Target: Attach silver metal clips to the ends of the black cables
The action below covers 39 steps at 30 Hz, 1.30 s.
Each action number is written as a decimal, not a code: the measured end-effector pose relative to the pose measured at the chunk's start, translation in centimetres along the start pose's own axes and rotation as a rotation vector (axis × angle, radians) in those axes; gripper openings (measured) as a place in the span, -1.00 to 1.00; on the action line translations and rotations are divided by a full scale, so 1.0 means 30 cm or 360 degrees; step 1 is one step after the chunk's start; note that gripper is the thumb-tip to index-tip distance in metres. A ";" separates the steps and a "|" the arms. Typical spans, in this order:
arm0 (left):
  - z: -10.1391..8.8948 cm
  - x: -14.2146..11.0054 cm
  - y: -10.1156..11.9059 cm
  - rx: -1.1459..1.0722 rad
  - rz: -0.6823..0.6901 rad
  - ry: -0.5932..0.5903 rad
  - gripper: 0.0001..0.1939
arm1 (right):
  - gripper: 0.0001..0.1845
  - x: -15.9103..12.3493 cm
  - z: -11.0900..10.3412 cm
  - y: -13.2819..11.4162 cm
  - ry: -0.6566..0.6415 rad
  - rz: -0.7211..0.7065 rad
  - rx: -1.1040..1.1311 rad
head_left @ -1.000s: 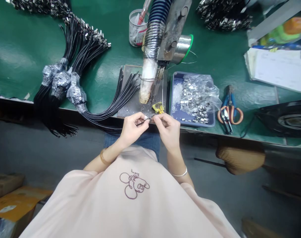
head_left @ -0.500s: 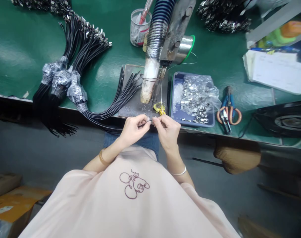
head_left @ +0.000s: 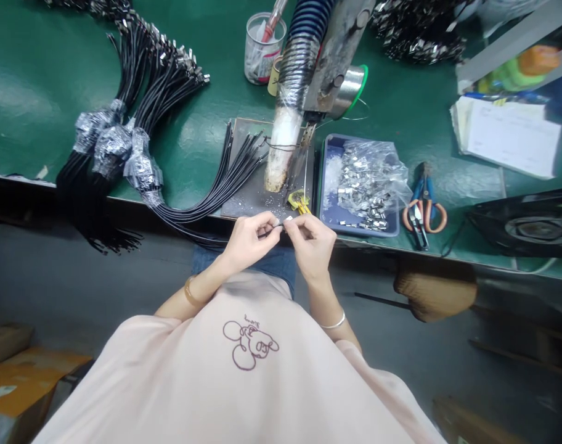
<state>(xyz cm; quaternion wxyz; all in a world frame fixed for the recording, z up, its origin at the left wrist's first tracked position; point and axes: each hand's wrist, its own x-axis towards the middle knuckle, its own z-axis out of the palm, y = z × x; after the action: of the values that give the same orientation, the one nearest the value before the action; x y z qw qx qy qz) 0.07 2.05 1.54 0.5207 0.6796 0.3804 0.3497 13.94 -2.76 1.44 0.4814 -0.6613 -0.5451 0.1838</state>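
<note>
Just off the bench's front edge, my left hand [head_left: 252, 240] pinches a thin black cable [head_left: 268, 232] close to its end. My right hand [head_left: 311, 242] meets it there, thumb and forefinger closed on a small silvery metal connector [head_left: 288, 219] at the cable's tip. Fingertips hide most of the joint. A taped bundle of black cables [head_left: 193, 217] curves from the left, its loose ends fanned on a dark board [head_left: 244, 200]. Beyond my hands, a yellow piece [head_left: 299, 200] lies below a soldering iron [head_left: 304, 145] and a strand of solder wire.
A hose nozzle [head_left: 281, 148] hangs over the board. To the right are a blue tray [head_left: 327, 225] of metal connectors, pliers [head_left: 424, 206] and a black device [head_left: 530, 225]. A solder spool [head_left: 350, 92] and a cup [head_left: 262, 52] stand behind. More taped cable bundles [head_left: 112, 148] lie left.
Both hands stay at nearly the same place, still pinching. The silvery connector shows more clearly between the right fingertips. The view has shifted slightly.
</note>
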 end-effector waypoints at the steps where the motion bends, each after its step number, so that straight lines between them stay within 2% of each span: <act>1: -0.001 0.000 0.000 0.0005 0.0000 0.0001 -0.82 | -0.62 -0.002 0.000 0.000 -0.0007 0.0011 0.0011; 4: -0.003 0.000 0.000 0.0021 0.0018 -0.0009 -0.80 | -0.64 -0.006 -0.001 0.002 -0.0019 0.0010 0.0010; 12: 0.007 -0.002 -0.005 0.0042 0.0001 -0.0058 -0.79 | -0.48 -0.002 0.004 0.013 0.0009 -0.0118 -0.0178; 16: -0.003 0.000 -0.004 -0.0111 -0.0092 -0.0144 -0.81 | -0.66 0.012 -0.026 0.016 0.0046 -0.0106 -0.0121; 19: -0.018 0.002 0.001 -0.0182 -0.0078 -0.0196 -0.81 | -0.67 0.025 -0.055 0.015 -0.0101 -0.0126 -0.0061; 22: -0.025 -0.001 0.004 -0.0050 0.0107 -0.0133 -0.82 | -0.51 0.040 -0.073 0.010 -0.0265 -0.0101 0.0015; 25: -0.013 -0.009 -0.003 0.0027 0.0260 -0.0053 -0.81 | -0.43 0.048 -0.081 0.007 -0.0389 0.0026 0.0090; 26: -0.007 -0.010 -0.008 -0.0021 0.0245 -0.0036 -0.82 | -0.44 0.048 -0.083 0.007 -0.0374 0.0059 0.0075; 28: 0.003 -0.009 -0.019 -0.0201 0.0117 -0.0018 -0.82 | -0.50 0.043 -0.086 0.010 -0.0201 0.0056 0.0000; 30: 0.005 0.001 -0.030 -0.0415 -0.0060 -0.0007 -0.78 | -0.55 0.035 -0.087 0.014 0.0118 -0.0029 -0.0016; 32: -0.002 0.016 -0.038 -0.0591 -0.0210 -0.0002 -0.71 | -0.59 0.027 -0.086 0.016 0.0441 -0.0150 0.0114; 34: -0.012 0.033 -0.042 -0.0697 -0.0310 -0.0005 -0.66 | -0.72 0.023 -0.083 0.014 0.0644 -0.0229 0.0265; 36: -0.021 0.045 -0.043 -0.0733 -0.0374 -0.0033 -0.64 | -0.80 0.019 -0.078 0.009 0.0674 -0.0206 0.0307; 39: -0.025 0.057 -0.042 -0.0726 -0.0413 -0.0060 -0.64 | -0.80 0.011 -0.067 0.008 0.0508 -0.0068 0.0209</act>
<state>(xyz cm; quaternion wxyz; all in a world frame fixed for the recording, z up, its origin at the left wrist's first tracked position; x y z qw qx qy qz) 0.03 4.11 0.61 0.7080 0.4966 0.3660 0.3439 15.72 -3.32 2.28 0.6079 -0.6375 -0.4624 0.1013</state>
